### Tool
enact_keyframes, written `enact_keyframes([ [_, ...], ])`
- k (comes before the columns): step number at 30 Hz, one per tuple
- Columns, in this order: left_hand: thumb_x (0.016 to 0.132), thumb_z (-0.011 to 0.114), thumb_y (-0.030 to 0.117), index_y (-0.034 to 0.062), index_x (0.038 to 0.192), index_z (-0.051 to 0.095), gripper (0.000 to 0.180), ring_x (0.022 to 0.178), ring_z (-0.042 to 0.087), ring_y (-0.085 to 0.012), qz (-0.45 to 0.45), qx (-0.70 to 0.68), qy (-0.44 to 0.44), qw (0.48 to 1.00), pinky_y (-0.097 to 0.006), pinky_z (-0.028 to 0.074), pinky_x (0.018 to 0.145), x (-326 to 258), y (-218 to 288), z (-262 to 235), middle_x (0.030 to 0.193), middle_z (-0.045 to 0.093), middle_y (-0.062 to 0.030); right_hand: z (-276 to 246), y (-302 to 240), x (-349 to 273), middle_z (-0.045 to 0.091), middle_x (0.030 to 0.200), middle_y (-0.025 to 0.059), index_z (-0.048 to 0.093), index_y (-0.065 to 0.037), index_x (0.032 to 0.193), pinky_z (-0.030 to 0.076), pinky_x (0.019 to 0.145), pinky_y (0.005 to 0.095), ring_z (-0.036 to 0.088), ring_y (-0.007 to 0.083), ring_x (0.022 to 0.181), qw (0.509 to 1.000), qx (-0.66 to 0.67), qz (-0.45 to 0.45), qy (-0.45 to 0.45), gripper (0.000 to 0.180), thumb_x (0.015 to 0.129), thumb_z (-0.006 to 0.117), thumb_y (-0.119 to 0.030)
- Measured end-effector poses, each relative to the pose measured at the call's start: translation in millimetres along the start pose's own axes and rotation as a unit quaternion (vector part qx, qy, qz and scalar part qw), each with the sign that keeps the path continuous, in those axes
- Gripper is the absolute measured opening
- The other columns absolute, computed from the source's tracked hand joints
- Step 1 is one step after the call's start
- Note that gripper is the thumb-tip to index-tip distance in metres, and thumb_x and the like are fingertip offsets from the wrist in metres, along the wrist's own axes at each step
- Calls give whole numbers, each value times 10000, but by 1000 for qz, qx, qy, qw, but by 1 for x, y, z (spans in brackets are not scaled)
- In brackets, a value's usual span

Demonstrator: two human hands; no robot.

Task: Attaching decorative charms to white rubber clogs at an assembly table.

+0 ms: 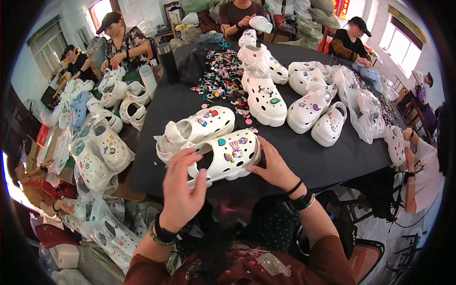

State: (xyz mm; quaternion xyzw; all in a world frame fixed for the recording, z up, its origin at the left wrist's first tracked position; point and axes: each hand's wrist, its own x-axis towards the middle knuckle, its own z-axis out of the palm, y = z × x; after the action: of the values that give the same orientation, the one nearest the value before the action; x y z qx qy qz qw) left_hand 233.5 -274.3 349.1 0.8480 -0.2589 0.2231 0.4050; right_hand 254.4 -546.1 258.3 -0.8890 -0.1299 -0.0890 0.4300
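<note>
I hold a white clog (228, 156) with holes and small coloured charms just above the near edge of the black table (304, 147). My left hand (183, 190) grips its heel end, fingers over the strap. At the toe end, my right hand (275, 166) clasps the shoe. A second white clog (199, 126) with charms and crumpled paper inside lies right behind it.
A heap of small coloured charms (223, 76) lies mid-table. More white clogs (266, 97) and clear bags (365, 114) stand at the right and back. Bagged clogs (95, 152) pile up at my left. Several other people sit around the table, one at my right (418, 166).
</note>
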Motion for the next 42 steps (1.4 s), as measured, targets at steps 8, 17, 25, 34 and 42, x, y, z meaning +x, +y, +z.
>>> enact_keyframes([
  [8,930,616,284,-73,936,597,357,803,604,-445,-131,118,-239,955,-459,495,718,19,-52,31,832,624,-246,21,-31,-18,403,1293,258,274,22,1440,453,1006,429,471,405,1197,999,-24,18,23,986,720,863,-305],
  [17,942,643,177,-70,1213,576,373,922,690,-190,-482,-461,-306,679,-327,568,811,47,-72,41,1100,683,-132,5,-51,0,522,1055,179,505,1,1057,456,868,429,525,369,1000,986,-90,-105,92,629,610,872,-246],
  [25,904,597,22,-42,1261,546,366,996,673,-223,-410,-515,-306,688,-352,565,860,39,-67,44,1190,644,-119,17,-51,32,570,882,135,555,-24,893,481,791,414,575,334,892,983,-142,-118,-20,483,603,852,-272],
  [34,911,573,14,-24,1275,544,367,974,669,-199,-416,-502,-297,698,-349,548,866,31,-78,47,1178,650,-107,13,-54,46,565,810,101,551,-42,807,473,683,392,570,311,798,990,-98,-60,-86,431,603,865,-257],
  [42,915,587,36,-32,1240,568,333,958,672,-182,-418,-502,-276,705,-336,554,838,32,-71,47,1140,666,-104,13,-54,37,555,889,111,558,-35,926,484,738,403,572,310,842,971,-166,-163,-46,331,751,760,-230],
])
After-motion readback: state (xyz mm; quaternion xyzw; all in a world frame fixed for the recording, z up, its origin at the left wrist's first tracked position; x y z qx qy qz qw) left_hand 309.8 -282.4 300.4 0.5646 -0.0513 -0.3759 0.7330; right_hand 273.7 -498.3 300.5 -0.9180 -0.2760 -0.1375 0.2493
